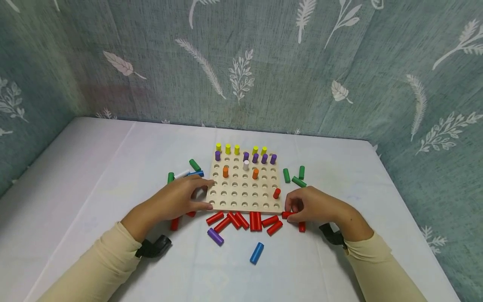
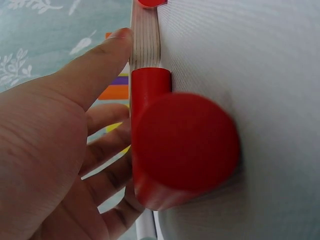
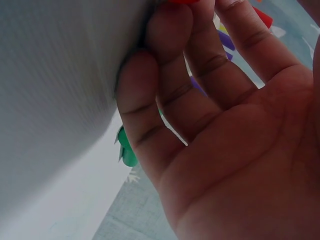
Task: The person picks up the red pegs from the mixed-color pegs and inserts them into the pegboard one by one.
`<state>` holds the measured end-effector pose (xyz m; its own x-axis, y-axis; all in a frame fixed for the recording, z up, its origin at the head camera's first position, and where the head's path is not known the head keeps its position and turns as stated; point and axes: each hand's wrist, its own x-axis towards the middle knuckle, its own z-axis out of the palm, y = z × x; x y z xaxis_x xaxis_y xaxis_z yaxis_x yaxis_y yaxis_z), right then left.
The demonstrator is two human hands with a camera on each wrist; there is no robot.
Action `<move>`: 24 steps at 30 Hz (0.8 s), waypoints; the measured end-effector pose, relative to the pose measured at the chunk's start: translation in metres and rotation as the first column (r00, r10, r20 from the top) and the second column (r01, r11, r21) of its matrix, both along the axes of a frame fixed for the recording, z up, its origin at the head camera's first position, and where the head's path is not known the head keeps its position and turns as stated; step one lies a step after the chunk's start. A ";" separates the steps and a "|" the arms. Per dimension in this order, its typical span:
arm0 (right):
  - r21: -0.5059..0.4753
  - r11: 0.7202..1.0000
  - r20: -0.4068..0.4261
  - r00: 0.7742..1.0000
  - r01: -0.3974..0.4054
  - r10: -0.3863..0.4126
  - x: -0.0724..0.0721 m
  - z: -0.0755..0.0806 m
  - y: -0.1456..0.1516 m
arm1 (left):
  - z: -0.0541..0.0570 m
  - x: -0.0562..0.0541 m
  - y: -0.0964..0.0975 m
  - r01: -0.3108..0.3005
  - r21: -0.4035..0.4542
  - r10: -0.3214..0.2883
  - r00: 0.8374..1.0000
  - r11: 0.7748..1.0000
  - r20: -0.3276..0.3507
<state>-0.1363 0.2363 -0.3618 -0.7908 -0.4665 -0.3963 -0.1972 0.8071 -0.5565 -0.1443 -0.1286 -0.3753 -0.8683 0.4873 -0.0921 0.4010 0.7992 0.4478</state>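
Note:
A square wooden pegboard (image 1: 240,197) with rows of round holes lies on the table. My left hand (image 1: 185,193) rests at the board's near left corner, thumb and fingertips touching its edge with the fingers spread. Red pegs (image 2: 187,145) lie just below that hand in the left wrist view. At the board's near right corner, my right hand (image 1: 315,204) pinches a red peg (image 1: 286,214) between thumb and fingers; the fingers cover part of it. In the right wrist view only a sliver of red shows at the fingertips (image 3: 170,30). One red peg (image 1: 277,193) stands in the board close by.
Yellow pegs (image 1: 237,149), purple pegs (image 1: 264,158), orange pegs (image 1: 225,172) and a white peg (image 1: 246,165) stand in the board. Several red pegs (image 1: 255,221), a purple peg (image 1: 215,237) and a blue peg (image 1: 257,253) lie in front. Green pegs (image 1: 299,181) lie at both sides.

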 end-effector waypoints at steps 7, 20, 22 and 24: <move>-0.007 1.000 -0.029 1.000 -0.005 0.005 0.001 0.002 0.002 | -0.002 0.000 0.000 -0.005 0.001 0.005 1.000 1.000 -0.008; -0.068 0.998 -0.098 0.995 -0.009 0.003 -0.001 0.006 0.006 | 0.000 0.000 0.001 -0.003 -0.014 0.003 1.000 1.000 -0.002; -0.070 0.998 -0.101 0.995 -0.004 -0.003 0.000 0.007 0.005 | 0.000 0.000 0.000 0.000 -0.017 0.000 1.000 1.000 -0.001; -0.077 0.997 -0.111 0.994 -0.003 -0.005 0.000 0.008 0.004 | 0.000 0.000 0.000 0.004 -0.021 -0.004 1.000 1.000 -0.002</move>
<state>-0.1367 0.2407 -0.3534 -0.8284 -0.4914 -0.2688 -0.2606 0.7629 -0.5917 -0.1443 -0.1288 -0.3748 -0.8666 0.4887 -0.1005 0.4051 0.8068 0.4300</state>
